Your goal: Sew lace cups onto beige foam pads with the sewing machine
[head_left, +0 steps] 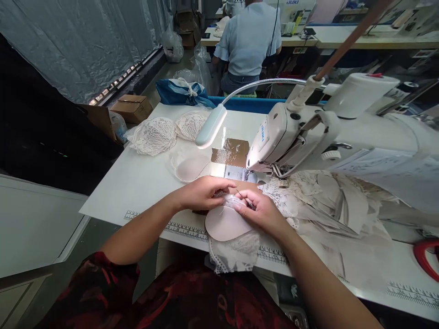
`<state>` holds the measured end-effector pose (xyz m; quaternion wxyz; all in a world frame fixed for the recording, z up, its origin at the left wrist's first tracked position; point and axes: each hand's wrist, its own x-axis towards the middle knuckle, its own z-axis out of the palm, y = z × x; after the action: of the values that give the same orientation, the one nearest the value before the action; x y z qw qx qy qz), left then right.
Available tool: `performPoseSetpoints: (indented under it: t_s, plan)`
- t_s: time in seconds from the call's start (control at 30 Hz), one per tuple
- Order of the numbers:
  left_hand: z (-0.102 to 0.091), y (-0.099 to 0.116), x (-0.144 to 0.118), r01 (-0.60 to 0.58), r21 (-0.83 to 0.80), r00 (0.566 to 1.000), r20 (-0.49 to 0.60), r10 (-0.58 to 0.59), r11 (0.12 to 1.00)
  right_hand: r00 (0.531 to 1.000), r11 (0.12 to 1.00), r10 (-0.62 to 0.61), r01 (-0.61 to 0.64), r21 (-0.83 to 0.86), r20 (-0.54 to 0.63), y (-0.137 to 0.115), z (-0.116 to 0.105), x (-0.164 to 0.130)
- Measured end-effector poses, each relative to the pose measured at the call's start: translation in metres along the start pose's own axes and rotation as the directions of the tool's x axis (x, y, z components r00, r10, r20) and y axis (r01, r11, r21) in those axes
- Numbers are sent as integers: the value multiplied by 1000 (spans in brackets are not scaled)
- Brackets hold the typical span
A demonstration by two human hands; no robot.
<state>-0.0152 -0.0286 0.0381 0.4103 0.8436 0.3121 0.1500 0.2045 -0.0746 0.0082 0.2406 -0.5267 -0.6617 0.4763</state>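
A pale bra cup [228,224] with lace along its upper edge lies at the table's front edge, and a strip of lace hangs from it over the edge. My left hand [209,192] pinches the lace at the cup's upper left. On the other side, my right hand [259,210] grips the cup's upper right edge with thumb and fingers. A thin dark tool, whose kind I cannot make out, also shows among the right fingers. Just beyond both hands are the needle and presser foot of the white sewing machine [277,137].
Lace cups [154,136] and a plain cup [192,167] lie on the left of the white table [113,183]. A lamp [211,125] hangs over the middle. Lace and fabric pieces [329,205] are heaped right, near red-handled scissors [427,256]. A co-worker [248,41] sits ahead.
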Motion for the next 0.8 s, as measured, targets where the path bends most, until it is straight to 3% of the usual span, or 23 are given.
performPoseSetpoints:
  t_s: [0.07, 0.13, 0.2, 0.27, 0.33, 0.43, 0.5, 0.57, 0.63, 0.8]
  plan:
    - [-5, 4, -6, 1, -9, 997, -73, -1, 1000, 999, 999, -36, 36, -11, 5, 0, 1, -2]
    - [-12, 4, -15, 119, -90, 988, -86, -127, 989, 998, 998, -64, 64, 15, -4, 0, 0, -5]
    - [-14, -1, -23, 285, -237, 957, 24, -288, 929, 995, 994, -96, 96, 55, -6, 1, -2, -8]
    - [-7, -6, -25, 370, -398, 929, 183, -323, 839, 992, 989, -128, 127, 71, 4, 1, -2, -10]
    - [9, -9, -22, 380, -580, 925, 249, -287, 721, 990, 988, -143, 142, 55, 14, 2, -1, -11]
    - [37, -7, -13, 314, -822, 930, 165, -328, 475, 992, 991, -129, 128, 27, 16, 3, 1, -11]
    - [49, -4, -8, 254, -888, 924, 104, -369, 385, 994, 993, -106, 105, 59, 10, 5, 0, -12]
    - [54, -2, -5, 216, -886, 923, 48, -381, 411, 996, 989, -90, 88, 121, 14, 8, -3, -12]
    - [53, -1, -4, 199, -840, 924, -11, -382, 505, 996, 984, -86, 81, 157, 26, 11, -8, -12]
    - [52, -4, -5, 144, -733, 959, -61, -275, 664, 990, 988, -126, 118, 104, 69, 9, -14, -10]
